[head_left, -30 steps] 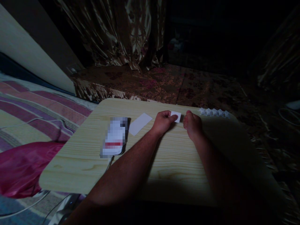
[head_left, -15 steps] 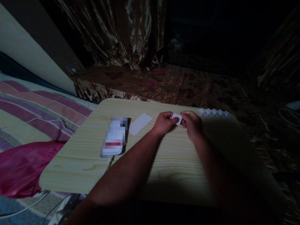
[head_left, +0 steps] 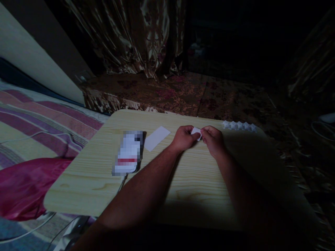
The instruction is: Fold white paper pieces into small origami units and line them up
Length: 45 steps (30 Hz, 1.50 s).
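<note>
A small folded piece of white paper point(head_left: 195, 131) is held between my two hands over the far part of the wooden table. My left hand point(head_left: 183, 138) pinches its left side, thumb on top. The fingers of my right hand point(head_left: 213, 138) are closed on its right edge. To the left of my hands lies a flat white paper strip point(head_left: 157, 138). Several folded white paper stars point(head_left: 239, 125) stand in a row at the table's far right edge. The fold lines on the held paper are too small to make out fully.
On the left of the wooden table point(head_left: 86, 177) lies a blurred-out phone-like object point(head_left: 128, 153) with a cable running from it. A striped bed point(head_left: 52, 118) and a pink bag point(head_left: 34, 184) adjoin the table's left side. Patterned curtains point(head_left: 146, 38) hang beyond.
My right hand has shifted slightly left and its fingers have closed in on the paper. The paper has turned or folded a little and shows less of its face.
</note>
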{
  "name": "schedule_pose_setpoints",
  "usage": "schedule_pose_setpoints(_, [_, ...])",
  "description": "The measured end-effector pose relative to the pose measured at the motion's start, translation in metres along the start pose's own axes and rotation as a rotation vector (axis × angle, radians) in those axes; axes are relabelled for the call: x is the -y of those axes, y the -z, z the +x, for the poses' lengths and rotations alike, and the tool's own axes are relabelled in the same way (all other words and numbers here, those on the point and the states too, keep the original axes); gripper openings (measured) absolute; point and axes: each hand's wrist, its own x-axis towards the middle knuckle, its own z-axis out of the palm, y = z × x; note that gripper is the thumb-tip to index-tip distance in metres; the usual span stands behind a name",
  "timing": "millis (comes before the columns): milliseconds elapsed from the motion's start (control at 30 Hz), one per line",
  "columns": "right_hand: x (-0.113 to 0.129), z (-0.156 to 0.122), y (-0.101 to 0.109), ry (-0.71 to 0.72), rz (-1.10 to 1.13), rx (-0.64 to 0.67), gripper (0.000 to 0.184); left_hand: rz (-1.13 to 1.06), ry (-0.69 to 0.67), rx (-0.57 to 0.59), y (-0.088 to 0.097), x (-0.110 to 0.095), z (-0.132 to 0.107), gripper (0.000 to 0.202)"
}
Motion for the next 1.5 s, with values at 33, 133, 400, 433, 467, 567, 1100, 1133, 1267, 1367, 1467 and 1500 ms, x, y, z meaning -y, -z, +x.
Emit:
schedule_pose_setpoints(33, [-0.0005, 0.0003, -0.0002, 0.004, -0.012, 0.008, 0.019, -0.021, 0.008, 0.009, 0.0000, 0.0003, 0.0001, 0.023])
schedule_pose_setpoints(133, [-0.0020, 0.0015, -0.0004, 0.002, -0.019, 0.007, 0.020, -0.051, 0.017, 0.025, 0.0000, -0.0004, 0.0001, 0.025])
schedule_pose_setpoints(400, [-0.0023, 0.0036, 0.0005, -0.051, 0.094, -0.058, 0.023, -0.176, 0.004, -0.080, -0.0004, -0.0010, 0.0032, 0.029])
schedule_pose_setpoints(433, [-0.0018, 0.0036, 0.0003, -0.056, 0.102, -0.057, 0.023, -0.193, 0.023, -0.107, -0.0003, -0.0001, 0.0037, 0.029])
schedule_pose_setpoints(467, [-0.0011, 0.0035, 0.0001, -0.059, 0.107, -0.055, 0.023, -0.203, 0.037, -0.129, -0.0002, 0.0008, 0.0041, 0.028])
schedule_pose_setpoints(567, [0.0020, 0.0025, -0.0008, -0.069, 0.109, -0.053, 0.021, -0.221, 0.046, -0.141, 0.0004, 0.0024, 0.0042, 0.026])
schedule_pose_setpoints(1100, [0.0024, 0.0010, -0.0007, -0.031, 0.108, -0.059, 0.017, -0.228, 0.014, -0.088, -0.0007, 0.0003, 0.0030, 0.024])
schedule_pose_setpoints(1133, [0.0024, 0.0009, -0.0005, -0.024, 0.107, -0.054, 0.017, -0.242, 0.015, -0.096, -0.0008, 0.0001, 0.0031, 0.025])
schedule_pose_setpoints(1267, [0.0014, 0.0011, -0.0005, -0.029, 0.084, -0.033, 0.017, -0.327, 0.010, -0.169, -0.0008, -0.0011, 0.0040, 0.027])
schedule_pose_setpoints(1367, [0.0010, 0.0009, -0.0016, -0.029, 0.089, -0.016, 0.016, -0.405, -0.001, -0.220, -0.0004, -0.0022, 0.0049, 0.030])
schedule_pose_setpoints(1467, [0.0013, 0.0006, -0.0025, -0.025, 0.113, -0.035, 0.018, -0.464, 0.020, -0.192, 0.0004, -0.0028, 0.0056, 0.032])
schedule_pose_setpoints(1500, [0.0013, 0.0006, -0.0026, -0.022, 0.115, -0.040, 0.019, -0.471, 0.030, -0.177, 0.0007, -0.0029, 0.0058, 0.031])
